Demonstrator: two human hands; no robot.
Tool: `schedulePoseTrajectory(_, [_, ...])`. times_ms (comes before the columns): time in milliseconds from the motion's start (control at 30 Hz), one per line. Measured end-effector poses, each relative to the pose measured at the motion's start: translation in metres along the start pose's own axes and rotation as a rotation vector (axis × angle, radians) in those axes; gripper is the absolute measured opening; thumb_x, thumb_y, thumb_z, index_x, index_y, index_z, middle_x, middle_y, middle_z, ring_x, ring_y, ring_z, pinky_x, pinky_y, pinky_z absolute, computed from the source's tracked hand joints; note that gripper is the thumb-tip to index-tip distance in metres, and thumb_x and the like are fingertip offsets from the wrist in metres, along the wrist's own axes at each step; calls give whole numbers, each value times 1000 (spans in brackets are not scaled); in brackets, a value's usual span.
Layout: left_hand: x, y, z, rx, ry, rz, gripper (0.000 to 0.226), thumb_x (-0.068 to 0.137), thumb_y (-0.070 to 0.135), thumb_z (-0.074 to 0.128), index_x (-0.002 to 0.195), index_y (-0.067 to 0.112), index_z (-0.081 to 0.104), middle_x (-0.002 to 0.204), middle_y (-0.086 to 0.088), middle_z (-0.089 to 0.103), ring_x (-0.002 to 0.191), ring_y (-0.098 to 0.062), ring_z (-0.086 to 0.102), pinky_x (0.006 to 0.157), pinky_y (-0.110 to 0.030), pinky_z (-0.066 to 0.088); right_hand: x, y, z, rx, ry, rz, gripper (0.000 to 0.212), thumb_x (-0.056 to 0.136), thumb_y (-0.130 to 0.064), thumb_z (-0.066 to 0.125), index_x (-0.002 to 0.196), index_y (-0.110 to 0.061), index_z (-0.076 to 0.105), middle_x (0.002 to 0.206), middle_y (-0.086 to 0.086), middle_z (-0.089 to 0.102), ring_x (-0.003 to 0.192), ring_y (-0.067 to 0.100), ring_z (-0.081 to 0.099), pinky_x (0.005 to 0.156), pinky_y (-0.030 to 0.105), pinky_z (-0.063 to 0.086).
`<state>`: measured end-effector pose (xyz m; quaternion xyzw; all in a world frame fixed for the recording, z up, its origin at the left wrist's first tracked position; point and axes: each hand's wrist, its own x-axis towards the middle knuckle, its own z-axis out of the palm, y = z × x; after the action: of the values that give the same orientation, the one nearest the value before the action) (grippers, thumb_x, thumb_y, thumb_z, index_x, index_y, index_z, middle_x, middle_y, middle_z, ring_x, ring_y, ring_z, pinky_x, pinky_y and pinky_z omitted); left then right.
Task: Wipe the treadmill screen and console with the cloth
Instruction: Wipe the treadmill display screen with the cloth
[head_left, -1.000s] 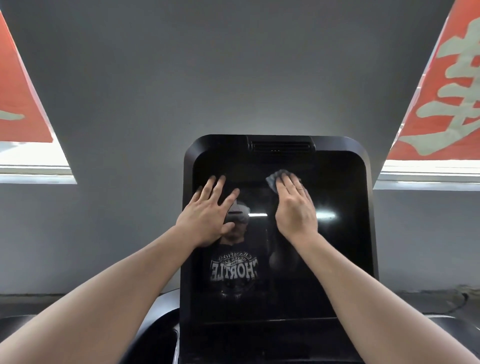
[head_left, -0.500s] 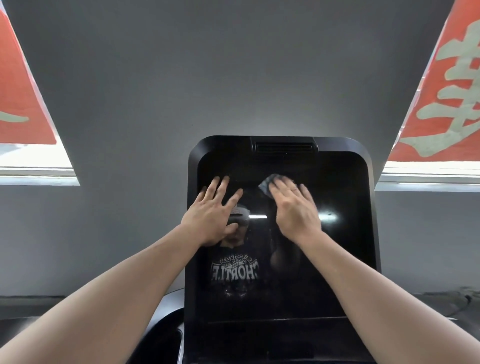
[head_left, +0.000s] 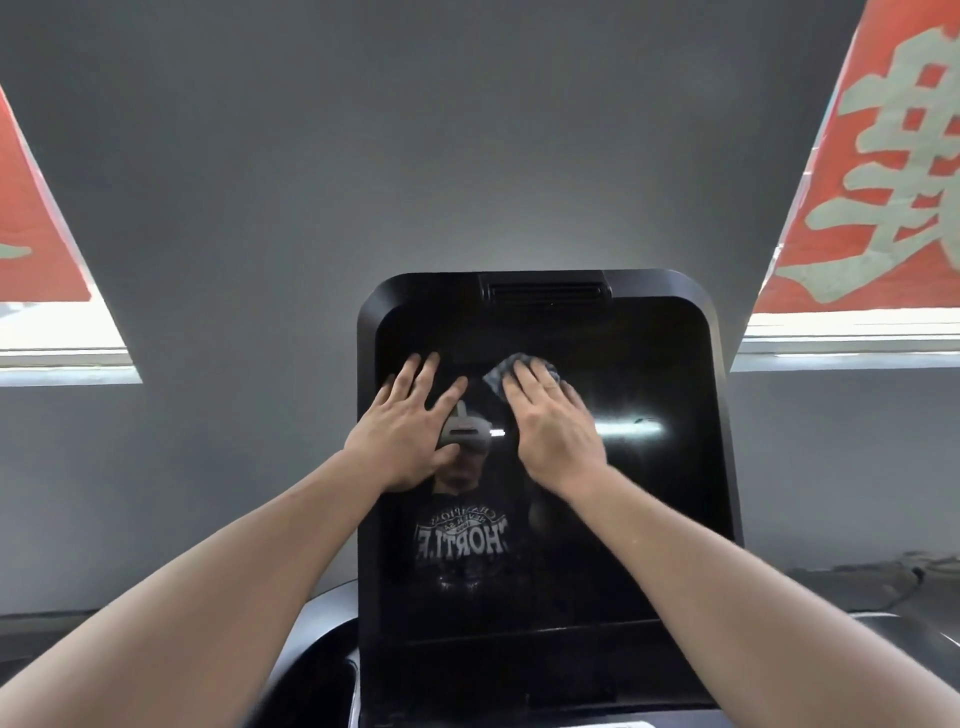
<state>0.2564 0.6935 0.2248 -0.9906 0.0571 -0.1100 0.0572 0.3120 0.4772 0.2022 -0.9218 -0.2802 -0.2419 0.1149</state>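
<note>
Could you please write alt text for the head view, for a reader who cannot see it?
Two bare hands lie flat on a black treadmill screen: the right hand presses a grey cloth to the glass, the left hand rests spread beside it. A grey wall and red banners stand behind.

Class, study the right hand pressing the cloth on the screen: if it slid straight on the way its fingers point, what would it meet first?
The right hand points up the screen. Beyond the cloth, it would probably first meet the vent slot at the top edge.
</note>
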Motion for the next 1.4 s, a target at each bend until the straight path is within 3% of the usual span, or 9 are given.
schedulePoseTrajectory(133, [1,0,1,-7,6,0,89,99,63,47,165,36,-7,171,-8,-24,156,-30,-26,129,-50,3,9,18,-12,46,66,211,67,99,-6,40,164,-17,29,173,-1,23,161,17,11,129,45,19])
schedulePoseTrajectory(267, [3,1,4,-9,22,-2,91,98,64,48,165,36,-6,171,-10,-22,157,-31,-24,130,-50,4,-4,2,-4,-17,-19,4,64,100,-12,34,163,-14,30,173,4,23,161,20,11,127,49,24])
schedulePoseTrajectory(567, [1,1,1,-28,26,-11,91,95,68,47,166,35,-1,173,-13,-16,158,-33,-18,130,-51,5,-1,4,-7,-48,-43,-31,63,102,-10,39,163,-12,29,173,5,22,161,21,12,127,47,24])
schedulePoseTrajectory(700, [0,1,2,-29,26,-11,90,96,66,47,166,35,-1,173,-12,-17,158,-33,-18,130,-51,5,7,13,-10,33,23,124,67,99,-4,41,164,-13,29,173,2,23,161,20,12,129,46,18])
schedulePoseTrajectory(867, [1,0,2,-32,44,-8,90,96,65,48,166,35,-1,173,-11,-17,158,-32,-19,130,-52,5,0,14,1,-19,3,-6,63,101,-13,34,164,-14,30,173,3,24,161,19,13,129,48,19])
schedulePoseTrajectory(967, [1,0,5,-27,46,-4,90,96,63,50,165,35,-2,172,-11,-18,158,-32,-21,130,-51,4,6,26,-5,9,61,168,69,97,-6,40,164,-13,28,173,3,22,161,20,13,129,47,19])
schedulePoseTrajectory(1133, [1,-1,6,-24,52,-7,90,97,64,49,165,36,-3,172,-10,-19,158,-31,-21,130,-51,4,-13,13,11,-40,10,-91,65,99,-20,22,162,-11,35,170,6,30,160,21,18,128,49,24])
schedulePoseTrajectory(1267, [1,-1,8,-27,53,-7,90,97,64,48,165,36,-3,172,-9,-19,157,-30,-23,130,-51,4,-2,27,2,28,101,170,67,97,-5,34,163,-13,31,172,3,25,161,19,14,129,47,21])
schedulePoseTrajectory(1400, [1,0,7,-31,46,-11,91,98,64,49,165,36,-4,172,-9,-20,157,-30,-24,130,-51,4,-25,2,21,-32,17,-102,64,98,-10,30,162,-11,33,171,6,27,161,21,14,128,50,24])
